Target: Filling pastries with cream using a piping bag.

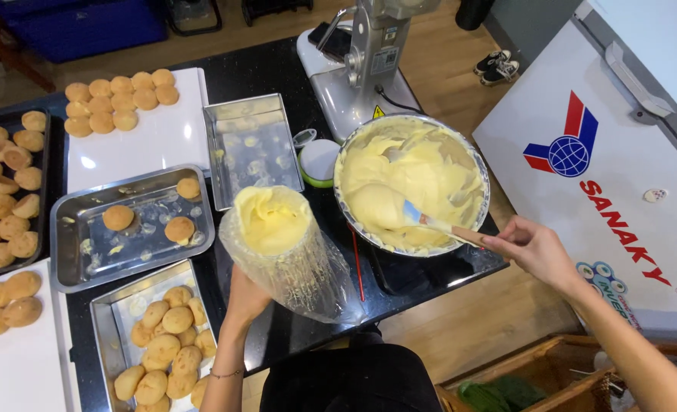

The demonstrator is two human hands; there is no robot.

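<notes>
A clear plastic piping bag (289, 244) heaped with yellow cream sits gripped from below by the left hand (244, 299); right hand (529, 246) fingers pinch a cream-laden spatula (399, 212) over the round steel bowl (477, 164).

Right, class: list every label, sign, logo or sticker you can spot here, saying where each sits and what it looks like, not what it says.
Logo: on the white chest freezer lid, right; red and blue chevron round a blue globe, red lettering below.
Round stickers: freezer's near edge; blue, green and white.
Warning sticker: base of the grey machine, top centre; yellow triangle.
Label plate: on the machine's column; pale rectangle, small print.
</notes>
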